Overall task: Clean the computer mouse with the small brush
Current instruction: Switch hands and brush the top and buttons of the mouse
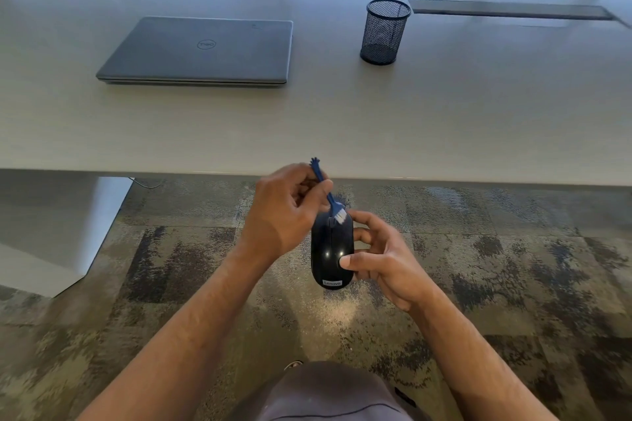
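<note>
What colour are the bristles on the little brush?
White, on the small blue-handled brush; the head view shows them at its tip.

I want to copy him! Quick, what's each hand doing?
Left hand: pinching the small blue white-bristled brush.
Right hand: holding the glossy black computer mouse.

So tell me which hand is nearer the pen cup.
Right. The right hand, holding the mouse, sits below the cup; the left hand, gripping the brush, is further left.
</note>
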`<action>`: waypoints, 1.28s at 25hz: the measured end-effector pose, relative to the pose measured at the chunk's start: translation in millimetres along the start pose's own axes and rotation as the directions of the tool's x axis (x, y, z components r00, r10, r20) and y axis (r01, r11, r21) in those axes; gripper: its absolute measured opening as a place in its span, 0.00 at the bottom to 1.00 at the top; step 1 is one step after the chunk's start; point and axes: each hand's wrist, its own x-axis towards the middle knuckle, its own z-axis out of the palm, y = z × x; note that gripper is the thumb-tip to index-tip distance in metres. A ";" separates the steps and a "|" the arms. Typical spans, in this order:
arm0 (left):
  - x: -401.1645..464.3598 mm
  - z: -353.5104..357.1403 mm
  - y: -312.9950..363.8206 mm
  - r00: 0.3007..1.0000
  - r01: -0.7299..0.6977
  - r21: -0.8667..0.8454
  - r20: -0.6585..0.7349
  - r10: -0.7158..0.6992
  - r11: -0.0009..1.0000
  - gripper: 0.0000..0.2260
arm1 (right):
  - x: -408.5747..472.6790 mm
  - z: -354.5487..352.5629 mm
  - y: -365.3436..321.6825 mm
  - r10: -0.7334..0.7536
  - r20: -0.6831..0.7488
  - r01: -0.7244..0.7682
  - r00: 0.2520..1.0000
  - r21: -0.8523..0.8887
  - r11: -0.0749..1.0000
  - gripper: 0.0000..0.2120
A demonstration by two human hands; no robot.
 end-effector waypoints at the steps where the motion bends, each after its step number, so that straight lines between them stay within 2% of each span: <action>1: 2.3 -2.9 -0.4 0.999 -0.003 0.027 -0.036 0.004 1.000 0.01 | -0.2 -0.6 0.7 -0.002 -0.005 0.002 1.000 0.000 1.000 0.33; 3: 4.4 -8.1 0.4 0.998 -0.008 0.015 -0.065 0.009 1.000 0.02 | 0.6 -2.4 2.4 -0.002 -0.014 0.003 1.000 0.022 1.000 0.34; 8: -2.4 -15.2 -0.9 0.996 0.013 -0.189 0.092 0.005 0.982 0.03 | 3.1 -4.2 -0.9 -0.003 -0.010 0.003 1.000 0.028 1.000 0.35; 10: -3.1 -19.6 -8.4 0.997 0.051 -0.167 0.061 -0.041 0.985 0.01 | 3.2 -4.1 -1.9 -0.001 -0.006 0.001 1.000 0.029 1.000 0.36; 13: 0.5 -27.2 -18.3 0.988 0.139 -0.098 -0.062 -0.145 0.985 0.03 | 2.5 -4.1 -2.4 0.006 -0.001 -0.006 1.000 0.043 0.999 0.36; 15: 2.3 -33.0 -20.4 0.978 0.160 -0.114 -0.116 -0.173 0.981 0.04 | 2.6 -3.8 -2.6 0.007 0.008 -0.007 1.000 0.052 0.999 0.36; 19: 2.3 -33.3 -15.6 0.994 0.083 -0.211 -0.049 -0.095 0.974 0.02 | 3.7 -2.6 -4.8 0.005 0.016 -0.005 1.000 0.025 1.000 0.37; 21: 3.7 -29.7 -16.9 0.995 0.086 -0.180 -0.030 -0.093 0.980 0.02 | 3.4 -2.0 -5.4 0.008 0.036 -0.009 0.999 0.030 1.000 0.37; 24: 5.4 -29.0 -22.4 0.979 0.163 -0.091 -0.106 -0.172 0.982 0.04 | 0.2 -3.2 -6.3 0.004 0.049 -0.007 0.999 0.062 0.998 0.34; 26: 4.0 -31.3 -24.2 0.972 0.180 -0.102 -0.137 -0.193 0.978 0.04 | -1.3 -4.9 -6.3 0.002 0.044 -0.005 0.999 0.069 0.998 0.33; 29: 3.0 -31.5 -16.6 0.992 0.092 -0.245 -0.062 -0.110 0.965 0.03 | -1.1 -7.1 -4.7 0.001 0.020 -0.002 1.000 0.052 0.999 0.33; 32: 4.0 -24.9 -5.3 0.989 0.051 -0.328 0.150 -0.001 0.943 0.01 | -0.4 -5.6 -3.9 0.003 0.023 -0.004 1.000 0.054 0.999 0.34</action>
